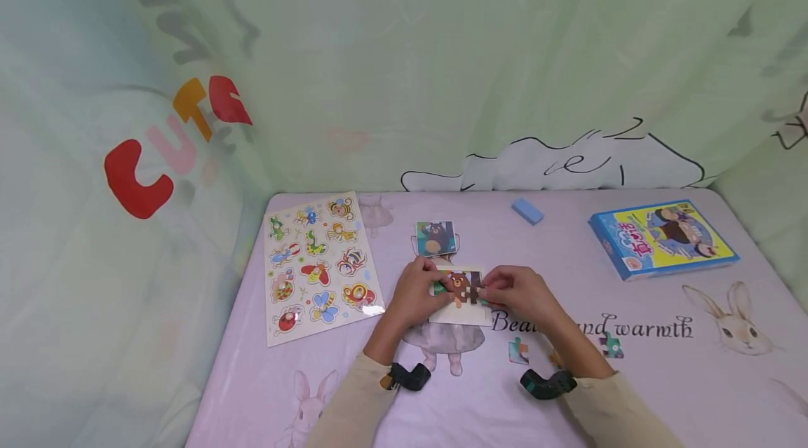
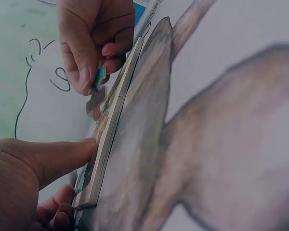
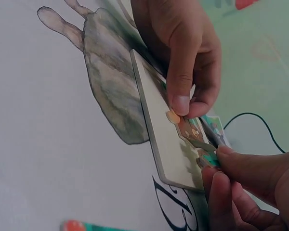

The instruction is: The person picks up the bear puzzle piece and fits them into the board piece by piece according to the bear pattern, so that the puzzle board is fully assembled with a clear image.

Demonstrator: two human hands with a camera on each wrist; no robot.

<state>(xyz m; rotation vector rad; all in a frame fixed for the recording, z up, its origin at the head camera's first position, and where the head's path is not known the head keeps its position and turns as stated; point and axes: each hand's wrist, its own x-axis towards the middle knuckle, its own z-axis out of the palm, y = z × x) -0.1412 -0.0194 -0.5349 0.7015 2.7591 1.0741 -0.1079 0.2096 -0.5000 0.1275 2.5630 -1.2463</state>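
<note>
A small cream puzzle board (image 1: 461, 316) lies in front of me, its upper part filled with joined pieces of a brown bear picture (image 1: 459, 286). My left hand (image 1: 416, 296) grips the board's left side, thumb pressed on the pieces and fingers curled at the edge. Between thumb and fingers, my right hand (image 1: 522, 292) pinches a puzzle piece (image 3: 211, 160) with green on it, tilted over the right part of the picture. Just beyond the board is a square bear picture card (image 1: 435, 238).
Loose puzzle pieces (image 1: 519, 351) lie near my right forearm, another piece (image 1: 611, 345) farther right. To the left is an insect peg board (image 1: 318, 262). A blue block (image 1: 527, 211) and a blue-yellow box (image 1: 664, 239) sit toward the back right, before the curtain (image 1: 442, 83).
</note>
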